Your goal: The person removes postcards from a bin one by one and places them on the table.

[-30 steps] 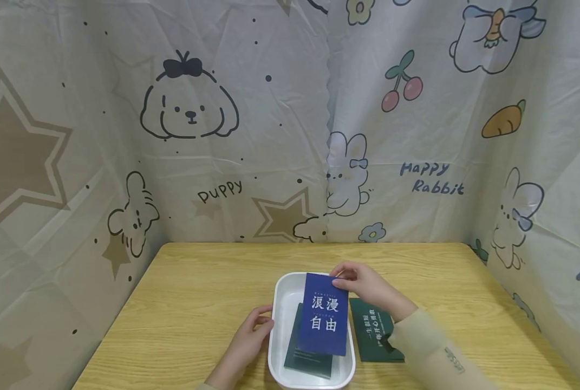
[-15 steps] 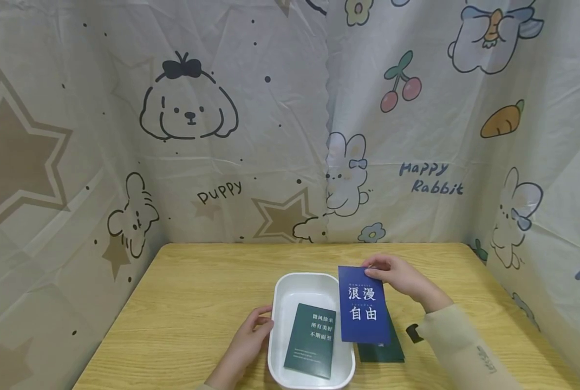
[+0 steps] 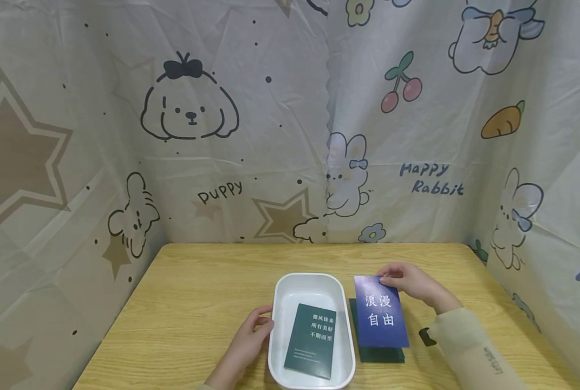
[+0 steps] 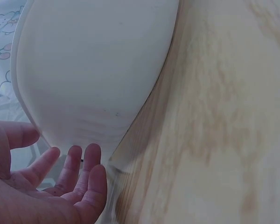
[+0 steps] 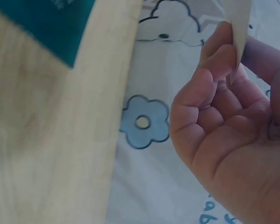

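Blue booklet (image 3: pixel 381 317) up in the head view, pinched at its top edge by the right hand (image 3: pixel 411 284), hanging nearside of those fingertips over a green booklet (image 3: pixel 379 356); whether the two touch cannot be told. For a tidy landing, edges are best squared and the pinch released last. A white tray (image 3: pixel 314 287), second green booklet (image 3: pixel 310 341) inside, is touched by the left hand (image 3: pixel 251 333). Left wrist view: fingers loosely spread, tips against the tray's wall. Right wrist view: thumb and fingertips closed on the blue booklet's edge.

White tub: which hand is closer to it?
Left. The left hand touches the left side of the white tub; the right hand is apart from it, off to its right, pinching the blue booklet.
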The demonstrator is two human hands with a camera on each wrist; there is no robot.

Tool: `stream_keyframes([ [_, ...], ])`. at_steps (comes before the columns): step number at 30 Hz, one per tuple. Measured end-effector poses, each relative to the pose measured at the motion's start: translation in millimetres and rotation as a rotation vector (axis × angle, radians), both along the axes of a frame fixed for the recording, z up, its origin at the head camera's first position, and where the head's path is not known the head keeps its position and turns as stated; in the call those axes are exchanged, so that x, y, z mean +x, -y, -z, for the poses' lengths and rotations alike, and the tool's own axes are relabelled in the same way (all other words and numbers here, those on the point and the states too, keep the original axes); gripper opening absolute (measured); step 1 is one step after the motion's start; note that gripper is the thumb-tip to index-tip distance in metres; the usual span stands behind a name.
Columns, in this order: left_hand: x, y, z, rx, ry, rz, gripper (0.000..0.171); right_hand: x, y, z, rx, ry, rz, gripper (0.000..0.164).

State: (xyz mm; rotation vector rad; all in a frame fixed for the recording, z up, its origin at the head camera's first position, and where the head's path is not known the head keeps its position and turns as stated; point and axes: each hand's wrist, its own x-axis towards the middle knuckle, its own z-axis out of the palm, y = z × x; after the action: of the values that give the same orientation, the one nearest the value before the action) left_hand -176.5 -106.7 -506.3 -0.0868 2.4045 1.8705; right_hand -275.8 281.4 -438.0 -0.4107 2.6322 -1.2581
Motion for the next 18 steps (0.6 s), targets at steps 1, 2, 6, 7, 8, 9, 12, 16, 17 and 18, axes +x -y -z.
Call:
stream_keyframes([
  [1,-0.1,-0.1,0.1,-0.002,-0.001,0.0,0.04,-0.5,-1.4,2.5,0.005,0.002,0.003,0.025],
  [2,-0.1,-0.2,0.3,-0.003,-0.003,0.001,0.041,-0.8,-2.6,5.0,0.007,0.008,0.003,0.024],
  [6,0.0,-0.1,0.3,0.003,-0.01,0.003,0.041,-1.8,-3.6,16.6,0.01,0.021,-0.016,0.024],
  [7,-0.1,0.0,0.3,0.004,-0.01,0.003,0.041,-1.9,-2.8,19.2,0.007,0.025,-0.019,0.024],
  [8,-0.1,-0.1,0.1,0.007,-0.01,0.003,0.041,-2.0,-2.0,21.9,0.004,0.025,-0.029,0.024],
  [9,0.0,0.0,0.1,0.011,-0.011,0.004,0.041,-2.0,-0.7,24.2,0.006,0.022,-0.033,0.025],
  [12,0.6,-0.1,-0.6,0.011,-0.013,0.005,0.041,-1.7,3.8,30.0,0.016,0.022,-0.025,0.024],
  [16,1.4,-0.1,-1.5,0.011,-0.018,0.011,0.041,-2.1,9.0,36.0,0.06,0.018,0.006,0.022],
  [17,1.3,-0.1,-1.6,0.009,-0.018,0.011,0.041,-2.7,9.8,37.5,0.071,0.021,0.017,0.021],
  [18,1.1,-0.2,-1.6,0.007,-0.017,0.011,0.041,-3.4,10.3,39.0,0.079,0.023,0.025,0.02],
])
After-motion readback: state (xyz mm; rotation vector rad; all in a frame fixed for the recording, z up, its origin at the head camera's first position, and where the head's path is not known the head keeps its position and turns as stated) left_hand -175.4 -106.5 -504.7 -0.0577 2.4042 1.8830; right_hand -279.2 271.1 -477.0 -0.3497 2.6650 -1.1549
